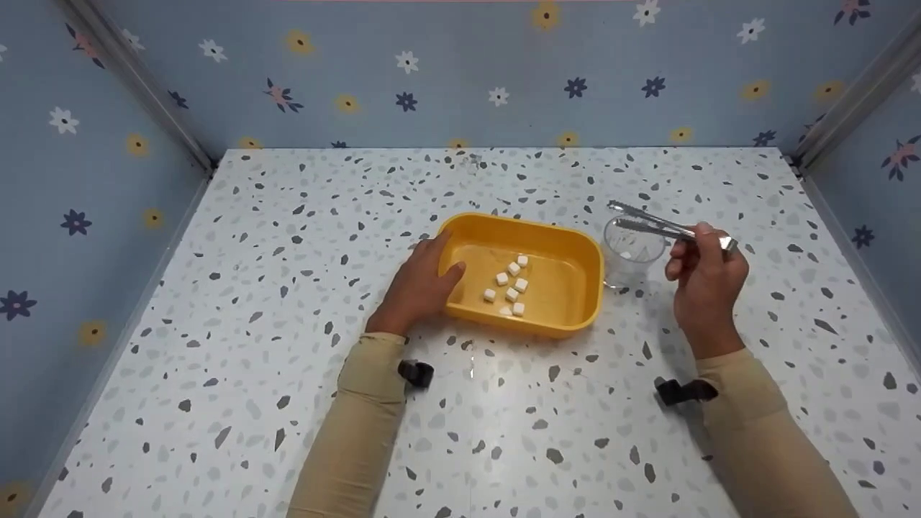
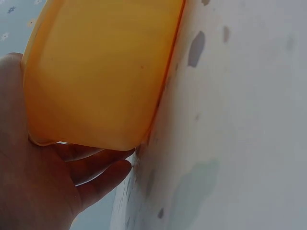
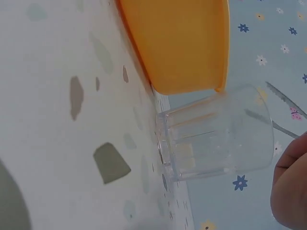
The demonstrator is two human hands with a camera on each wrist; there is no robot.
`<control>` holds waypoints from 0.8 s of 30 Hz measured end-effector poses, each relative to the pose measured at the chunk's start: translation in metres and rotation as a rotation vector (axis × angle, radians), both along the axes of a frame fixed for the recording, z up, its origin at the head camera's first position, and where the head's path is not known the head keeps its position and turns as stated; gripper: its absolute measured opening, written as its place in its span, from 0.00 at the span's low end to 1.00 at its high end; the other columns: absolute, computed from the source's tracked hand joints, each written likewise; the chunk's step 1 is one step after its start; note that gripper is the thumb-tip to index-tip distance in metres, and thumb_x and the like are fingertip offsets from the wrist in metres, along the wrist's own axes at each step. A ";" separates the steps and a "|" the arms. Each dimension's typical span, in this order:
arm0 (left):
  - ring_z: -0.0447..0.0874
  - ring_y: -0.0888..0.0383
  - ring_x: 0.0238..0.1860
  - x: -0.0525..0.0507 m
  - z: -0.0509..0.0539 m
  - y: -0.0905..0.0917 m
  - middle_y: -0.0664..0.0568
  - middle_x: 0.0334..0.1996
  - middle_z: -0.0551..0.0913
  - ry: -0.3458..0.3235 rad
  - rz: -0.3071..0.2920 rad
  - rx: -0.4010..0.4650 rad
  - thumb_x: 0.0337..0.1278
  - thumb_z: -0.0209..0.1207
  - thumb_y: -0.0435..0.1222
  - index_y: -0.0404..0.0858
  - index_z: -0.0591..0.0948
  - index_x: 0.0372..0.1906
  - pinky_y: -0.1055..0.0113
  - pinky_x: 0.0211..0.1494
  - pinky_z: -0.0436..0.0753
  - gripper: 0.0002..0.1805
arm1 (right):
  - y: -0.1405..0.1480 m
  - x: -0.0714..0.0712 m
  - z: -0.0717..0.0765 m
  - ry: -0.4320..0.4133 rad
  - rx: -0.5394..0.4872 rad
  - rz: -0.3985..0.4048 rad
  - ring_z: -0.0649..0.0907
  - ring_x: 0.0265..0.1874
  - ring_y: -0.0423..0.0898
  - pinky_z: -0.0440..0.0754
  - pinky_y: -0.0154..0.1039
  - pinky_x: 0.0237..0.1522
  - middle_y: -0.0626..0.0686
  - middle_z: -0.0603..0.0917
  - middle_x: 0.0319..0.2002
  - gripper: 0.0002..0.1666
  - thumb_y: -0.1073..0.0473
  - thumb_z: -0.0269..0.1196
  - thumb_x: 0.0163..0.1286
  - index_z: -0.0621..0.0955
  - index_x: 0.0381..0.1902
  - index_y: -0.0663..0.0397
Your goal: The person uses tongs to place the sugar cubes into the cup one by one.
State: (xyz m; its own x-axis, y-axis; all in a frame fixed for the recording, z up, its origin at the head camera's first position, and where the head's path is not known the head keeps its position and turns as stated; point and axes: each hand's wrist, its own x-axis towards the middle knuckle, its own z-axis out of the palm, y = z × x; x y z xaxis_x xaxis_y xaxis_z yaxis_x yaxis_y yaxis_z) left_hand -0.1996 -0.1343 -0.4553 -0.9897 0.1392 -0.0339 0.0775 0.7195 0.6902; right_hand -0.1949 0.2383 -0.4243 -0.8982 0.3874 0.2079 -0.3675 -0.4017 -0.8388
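A yellow plastic container stands on the table with several small white cubes loose on its floor. My left hand grips its left end, thumb over the rim and fingers outside, as the left wrist view shows against the yellow wall. In my right hand is a pair of metal tongs, pinched near the hinged end. Their tips are apart above a clear cup, and I see nothing between them. The cup stands upright just right of the container; something small and white shows inside it.
Speckled white tabletop surrounds the container and cup. Blue flowered panels close off the back and both sides. A black wrist strap sits on each sleeve.
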 end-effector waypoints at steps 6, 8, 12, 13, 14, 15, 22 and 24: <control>0.69 0.50 0.66 0.000 -0.001 -0.001 0.46 0.70 0.66 0.008 -0.008 0.004 0.71 0.50 0.51 0.45 0.57 0.79 0.54 0.71 0.66 0.37 | -0.004 0.004 0.003 -0.009 0.030 0.012 0.73 0.14 0.45 0.76 0.32 0.18 0.58 0.76 0.23 0.21 0.57 0.60 0.74 0.78 0.34 0.76; 0.69 0.50 0.65 -0.001 -0.002 -0.001 0.46 0.70 0.66 0.014 -0.012 0.006 0.71 0.50 0.51 0.45 0.57 0.79 0.54 0.70 0.66 0.37 | -0.006 0.005 0.005 0.008 0.033 0.029 0.73 0.13 0.45 0.75 0.33 0.17 0.58 0.77 0.22 0.22 0.57 0.58 0.75 0.78 0.35 0.77; 0.69 0.50 0.65 -0.001 -0.004 -0.002 0.46 0.70 0.66 0.016 -0.010 0.007 0.71 0.50 0.51 0.45 0.57 0.80 0.54 0.70 0.66 0.37 | -0.009 0.007 0.006 0.051 0.061 0.071 0.74 0.11 0.45 0.74 0.34 0.16 0.58 0.81 0.20 0.24 0.58 0.53 0.76 0.78 0.41 0.83; 0.69 0.50 0.65 -0.001 -0.003 -0.002 0.46 0.70 0.65 0.012 -0.008 0.007 0.72 0.50 0.51 0.45 0.57 0.80 0.54 0.70 0.66 0.37 | -0.009 0.008 0.006 0.053 0.071 0.083 0.74 0.11 0.45 0.74 0.34 0.15 0.59 0.82 0.21 0.25 0.58 0.53 0.76 0.78 0.43 0.84; 0.69 0.50 0.65 -0.001 -0.003 -0.001 0.46 0.71 0.65 0.008 -0.006 0.008 0.72 0.50 0.51 0.46 0.57 0.80 0.54 0.71 0.66 0.37 | -0.010 0.009 0.006 0.054 0.089 0.094 0.75 0.11 0.45 0.74 0.34 0.15 0.59 0.83 0.21 0.25 0.58 0.52 0.76 0.78 0.45 0.84; 0.69 0.50 0.66 -0.001 -0.003 -0.001 0.46 0.71 0.65 0.002 -0.001 0.011 0.72 0.50 0.51 0.46 0.57 0.80 0.54 0.71 0.66 0.37 | -0.010 0.009 0.006 0.052 0.105 0.107 0.75 0.11 0.45 0.74 0.34 0.15 0.59 0.83 0.22 0.26 0.58 0.52 0.77 0.78 0.46 0.84; 0.68 0.50 0.67 -0.001 -0.001 0.000 0.47 0.72 0.64 -0.019 0.005 0.010 0.71 0.49 0.52 0.46 0.56 0.80 0.55 0.72 0.64 0.37 | -0.010 0.011 0.008 0.087 0.140 0.187 0.75 0.13 0.47 0.76 0.34 0.17 0.62 0.83 0.24 0.24 0.59 0.54 0.74 0.79 0.37 0.84; 0.68 0.50 0.67 -0.002 -0.001 0.000 0.47 0.72 0.64 -0.013 0.001 0.008 0.71 0.49 0.52 0.46 0.56 0.80 0.55 0.72 0.64 0.37 | -0.011 0.010 0.008 0.104 0.114 0.189 0.75 0.13 0.47 0.76 0.34 0.17 0.62 0.83 0.23 0.23 0.60 0.57 0.72 0.79 0.33 0.84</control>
